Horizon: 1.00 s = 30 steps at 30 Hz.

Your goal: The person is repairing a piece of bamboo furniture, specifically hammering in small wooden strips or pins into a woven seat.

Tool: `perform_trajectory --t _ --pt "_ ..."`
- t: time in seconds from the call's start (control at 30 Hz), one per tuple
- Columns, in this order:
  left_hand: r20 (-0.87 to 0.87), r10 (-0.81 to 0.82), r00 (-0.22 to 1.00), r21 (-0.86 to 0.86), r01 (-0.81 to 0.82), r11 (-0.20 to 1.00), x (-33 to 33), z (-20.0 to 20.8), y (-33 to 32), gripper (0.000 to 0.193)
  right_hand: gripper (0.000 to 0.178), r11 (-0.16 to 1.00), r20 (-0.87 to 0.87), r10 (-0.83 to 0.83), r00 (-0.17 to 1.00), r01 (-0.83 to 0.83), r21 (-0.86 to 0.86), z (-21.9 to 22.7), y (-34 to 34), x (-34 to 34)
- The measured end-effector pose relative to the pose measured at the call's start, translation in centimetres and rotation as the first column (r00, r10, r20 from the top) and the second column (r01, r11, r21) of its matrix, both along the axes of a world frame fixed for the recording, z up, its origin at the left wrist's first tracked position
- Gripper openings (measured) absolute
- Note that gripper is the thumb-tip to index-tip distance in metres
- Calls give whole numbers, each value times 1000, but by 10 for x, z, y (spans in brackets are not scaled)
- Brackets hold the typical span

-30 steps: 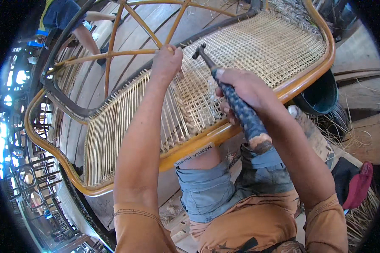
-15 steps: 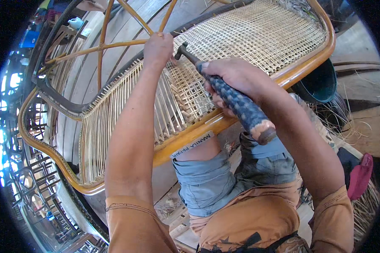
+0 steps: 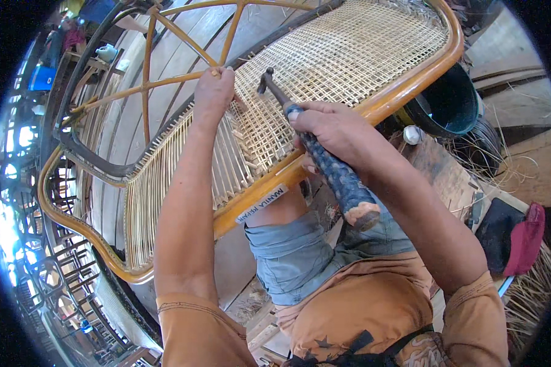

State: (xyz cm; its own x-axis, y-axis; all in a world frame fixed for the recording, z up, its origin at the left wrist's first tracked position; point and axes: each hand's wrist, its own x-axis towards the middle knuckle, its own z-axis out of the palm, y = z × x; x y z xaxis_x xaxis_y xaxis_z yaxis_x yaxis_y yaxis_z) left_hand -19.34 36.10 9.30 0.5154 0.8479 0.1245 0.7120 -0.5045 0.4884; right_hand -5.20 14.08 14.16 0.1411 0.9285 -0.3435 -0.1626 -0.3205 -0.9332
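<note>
My right hand (image 3: 330,125) is wrapped around the handle of a hammer (image 3: 333,165). Blue patterned wrapping covers the handle, and its small dark metal head is over the woven cane panel (image 3: 343,58). My left hand (image 3: 214,92) is closed at the panel's far edge, left of the hammer head and apart from it. Whatever its fingers grip is mostly hidden; a small brown tip shows at the top. Left of the weave run parallel unwoven cane strands (image 3: 156,192). Several short pegs (image 3: 240,145) line the border between weave and strands.
The panel sits in a glossy curved rattan frame (image 3: 379,109) resting across my lap, with a pale label strip on it. Rattan struts (image 3: 147,85) rise beyond. To the right are a dark bucket (image 3: 450,101), loose cane strips and a red cloth (image 3: 526,238).
The hammer head has drawn away from my left hand, widening the gap. The view has shifted slightly, with the right part of the frame lower and further left.
</note>
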Motion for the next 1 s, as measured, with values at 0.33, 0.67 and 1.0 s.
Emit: perform_trajectory --t 0.33,0.67,1.0 --pt "-174 -75 982 221 113 969 11 -6 6 27 29 997 -180 -69 981 62 -41 13 -3 -5" --pt "116 92 989 151 -110 982 20 -13 -6 34 33 945 -342 -282 896 198 -260 27 1 -17" --pt "-25 49 998 205 -43 978 4 -20 10 29 28 957 189 269 944 -284 56 13 6 -2"
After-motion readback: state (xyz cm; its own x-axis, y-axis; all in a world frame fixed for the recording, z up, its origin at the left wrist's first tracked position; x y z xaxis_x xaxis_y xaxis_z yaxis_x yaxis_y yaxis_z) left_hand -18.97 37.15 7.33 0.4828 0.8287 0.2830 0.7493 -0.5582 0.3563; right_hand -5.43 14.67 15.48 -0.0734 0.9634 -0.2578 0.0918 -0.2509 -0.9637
